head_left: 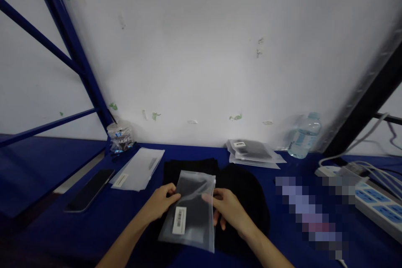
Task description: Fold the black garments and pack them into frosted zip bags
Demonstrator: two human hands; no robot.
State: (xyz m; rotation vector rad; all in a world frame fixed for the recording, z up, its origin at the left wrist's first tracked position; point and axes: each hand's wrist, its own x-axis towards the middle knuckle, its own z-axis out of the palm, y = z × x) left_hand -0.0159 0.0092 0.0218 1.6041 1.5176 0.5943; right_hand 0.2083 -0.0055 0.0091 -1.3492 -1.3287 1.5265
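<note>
A clear frosted zip bag [197, 217] with a white barcode label is held up between my two hands. My left hand [163, 201] pinches its left edge between thumb and fingers. On the opposite edge, near the slider, my right hand [228, 207] has its thumb on the front, other fingers behind or beside it. The bag looks flat; whether anything lies inside cannot be told. Below and behind it lie dark folded fabric [188, 165] and a rounded black fabric piece [248, 192], partly hidden by the bag and my right hand.
Left on the blue table are a phone [90, 190], flat white zip bags [141, 167] and a plastic-wrapped item [121, 136]. Toward the back right are filled zip bags [256, 153] and a water bottle [304, 136]. A power strip [377, 201] with cables lies far right.
</note>
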